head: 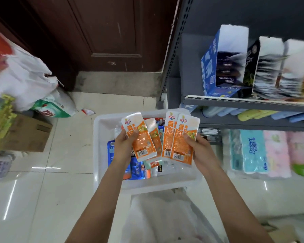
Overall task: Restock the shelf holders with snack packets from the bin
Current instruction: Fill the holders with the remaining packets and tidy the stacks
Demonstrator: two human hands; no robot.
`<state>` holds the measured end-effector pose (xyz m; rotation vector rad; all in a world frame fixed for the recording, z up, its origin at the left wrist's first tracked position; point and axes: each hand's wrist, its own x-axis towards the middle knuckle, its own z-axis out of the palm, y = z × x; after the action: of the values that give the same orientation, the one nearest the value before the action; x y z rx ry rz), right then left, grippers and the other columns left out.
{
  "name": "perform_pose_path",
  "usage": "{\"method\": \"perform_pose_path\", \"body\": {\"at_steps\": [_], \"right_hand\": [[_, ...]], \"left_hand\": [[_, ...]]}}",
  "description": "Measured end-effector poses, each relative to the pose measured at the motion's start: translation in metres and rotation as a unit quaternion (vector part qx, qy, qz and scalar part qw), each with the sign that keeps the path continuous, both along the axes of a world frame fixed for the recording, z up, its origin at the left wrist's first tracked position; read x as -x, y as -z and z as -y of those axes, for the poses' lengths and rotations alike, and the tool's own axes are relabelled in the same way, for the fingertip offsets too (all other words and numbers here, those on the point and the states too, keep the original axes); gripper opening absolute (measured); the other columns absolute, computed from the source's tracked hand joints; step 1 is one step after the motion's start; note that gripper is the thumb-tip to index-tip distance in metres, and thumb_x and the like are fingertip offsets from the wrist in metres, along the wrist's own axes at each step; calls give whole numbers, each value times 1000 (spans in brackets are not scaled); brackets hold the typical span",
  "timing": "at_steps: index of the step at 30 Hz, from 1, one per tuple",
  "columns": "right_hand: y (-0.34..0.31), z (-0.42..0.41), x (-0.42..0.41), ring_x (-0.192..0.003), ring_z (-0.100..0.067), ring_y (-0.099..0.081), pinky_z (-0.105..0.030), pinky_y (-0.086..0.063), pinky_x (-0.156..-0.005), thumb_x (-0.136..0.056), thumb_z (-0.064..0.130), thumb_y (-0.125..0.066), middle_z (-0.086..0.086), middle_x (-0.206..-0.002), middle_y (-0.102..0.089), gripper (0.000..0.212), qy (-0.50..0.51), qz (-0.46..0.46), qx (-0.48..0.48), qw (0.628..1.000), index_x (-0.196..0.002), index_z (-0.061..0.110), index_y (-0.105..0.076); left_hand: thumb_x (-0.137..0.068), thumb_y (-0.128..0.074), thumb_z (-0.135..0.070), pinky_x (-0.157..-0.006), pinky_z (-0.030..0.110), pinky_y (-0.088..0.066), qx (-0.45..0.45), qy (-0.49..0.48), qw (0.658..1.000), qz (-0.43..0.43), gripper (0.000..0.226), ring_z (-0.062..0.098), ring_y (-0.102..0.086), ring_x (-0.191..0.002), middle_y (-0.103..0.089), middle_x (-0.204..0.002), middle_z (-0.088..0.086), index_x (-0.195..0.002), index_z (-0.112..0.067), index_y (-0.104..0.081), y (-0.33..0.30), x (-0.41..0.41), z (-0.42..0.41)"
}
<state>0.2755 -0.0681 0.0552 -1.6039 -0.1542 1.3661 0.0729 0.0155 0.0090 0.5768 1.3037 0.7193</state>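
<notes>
- While both arms reach over the white bin [102, 155] at frame centre, the left hand [124, 144] grips two orange snack packets [140, 137].
- Right of it, the right hand [198, 148] pinches two more orange packets [179, 137].
- Upper right, cardboard shelf holders [223, 62] stand on the grey shelf [235, 104].

**What the view hides or blurs**

The cardboard holders [277, 67] on the shelf [244, 104] are smeared by motion blur, so their packets cannot be read, and the right ones are cut by the edge. The left hand [124, 146] covers part of its orange packets [144, 137]; how many it holds is unclear. These packets hide much of the bin [102, 137] contents. Both elbows leave the picture at the bottom.
</notes>
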Motion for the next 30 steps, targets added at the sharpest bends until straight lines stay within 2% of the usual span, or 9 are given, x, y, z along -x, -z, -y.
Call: {"method": "perform_pose_path", "body": {"at_steps": [2, 10, 13, 17, 19, 23, 27, 29, 30], "right_hand": [[-4, 0, 1, -96, -23, -69, -39, -55, -83, -89, 13, -61, -6, -105, -72, 21, -12, -11, -8, 1000, -109, 12, -66], [-20, 8, -20, -89, -19, -71, -30, -57, -70, -90, 17, -62, -2, -96, -74, 15, -66, -5, -60, 996, -103, 19, -67], [-25, 20, -49, -86, -19, -71, -32, -57, -73, -89, 17, -64, -2, -96, -74, 12, -52, 44, -80, 994, -100, 19, -68], [-28, 44, -99, -85, -16, -71, -31, -55, -74, -89, 16, -64, 1, -95, -73, 10, -34, 124, -99, 987, -98, 20, -67], [-32, 61, -130, -85, -15, -70, -30, -55, -74, -89, 17, -64, 0, -94, -73, 11, -31, 151, -115, 981, -100, 17, -68], [-44, 103, -207, -77, -12, -69, -14, -50, -57, -91, 23, -62, 1, -92, -71, 10, -51, 181, -116, 975, -97, 18, -68], [-52, 143, -284, -82, -13, -67, -22, -52, -66, -92, 30, -59, 0, -92, -69, 14, -47, 258, -90, 961, -98, 19, -65], [-57, 160, -316, -79, -5, -65, -22, -49, -66, -90, 26, -63, 8, -89, -67, 15, -48, 309, -84, 946, -103, 20, -60], [-61, 166, -330, -76, -1, -64, -20, -50, -63, -88, 23, -66, 13, -87, -64, 24, -39, 321, -91, 942, -109, 22, -54]], "left_hand": [[-89, -63, -15, -86, 52, -54, 13, 12, 1000, 11, 32, 30, -69, -94, -70, -109, 12, -120, -10, -58, -6, -5, 1], [-89, -59, -8, -71, 39, -60, 14, 24, 996, 89, 33, 28, -69, -91, -68, -112, 18, -121, -4, -55, -52, -57, 20], [-91, -58, -8, -66, 35, -58, -31, 34, 996, 72, 33, 24, -71, -87, -72, -104, 10, -124, -8, -54, -64, -93, 35], [-94, -56, -15, -77, 37, -58, -79, 101, 991, 49, 33, 21, -69, -95, -70, -112, 4, -125, -23, -49, -78, -158, 66], [-89, -63, -19, -77, 36, -59, -117, 144, 983, 16, 40, 19, -69, -97, -68, -113, 1, -124, -28, -45, -84, -195, 84], [-83, -71, -10, -81, 42, -58, -160, 145, 976, -35, 52, 22, -67, -101, -68, -112, 3, -126, -23, -45, -89, -273, 124], [-80, -73, -11, -80, 36, -58, -169, 140, 975, -42, 56, 17, -68, -99, -68, -110, 2, -128, -19, -46, -98, -347, 159], [-80, -73, -12, -77, 31, -58, -187, 162, 967, -54, 52, 13, -68, -97, -68, -109, -2, -124, -22, -47, -104, -379, 173], [-81, -73, -12, -77, 29, -58, -200, 175, 962, -62, 49, 12, -68, -96, -68, -108, -3, -121, -23, -48, -107, -392, 178]]}}
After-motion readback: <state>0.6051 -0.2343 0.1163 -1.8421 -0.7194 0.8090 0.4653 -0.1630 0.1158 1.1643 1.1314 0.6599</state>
